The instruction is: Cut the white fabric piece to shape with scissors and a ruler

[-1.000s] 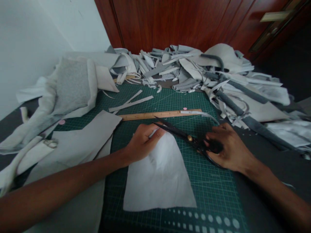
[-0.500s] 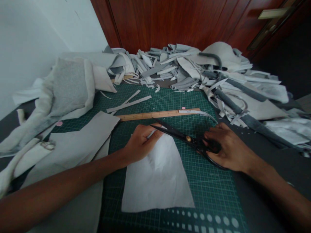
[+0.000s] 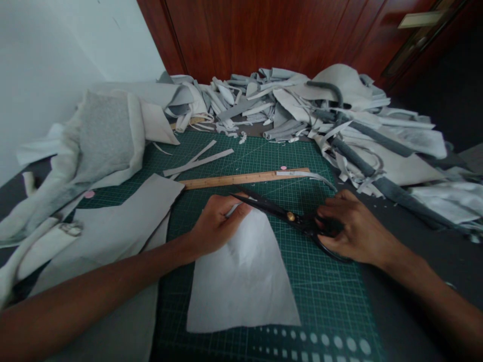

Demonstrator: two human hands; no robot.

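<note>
A white, trapezoid piece of fabric (image 3: pixel 243 274) lies flat on a green cutting mat (image 3: pixel 320 281). My left hand (image 3: pixel 219 223) pinches the fabric's far edge with curled fingers. My right hand (image 3: pixel 352 229) is wrapped round the handles of black scissors (image 3: pixel 281 213), whose blades point left and meet the fabric's top edge beside my left fingers. A wooden ruler (image 3: pixel 245 177) lies across the mat just beyond the blades.
A grey fabric panel (image 3: pixel 121 226) lies to the left of the white piece. Folded grey cloth (image 3: pixel 103 138) sits at the far left. A large heap of grey and white offcuts (image 3: pixel 339 120) fills the back and right. Loose strips (image 3: pixel 198 161) lie behind the ruler.
The scissors and both hands stay at the fabric's top edge with almost no movement. The view has shifted slightly.
</note>
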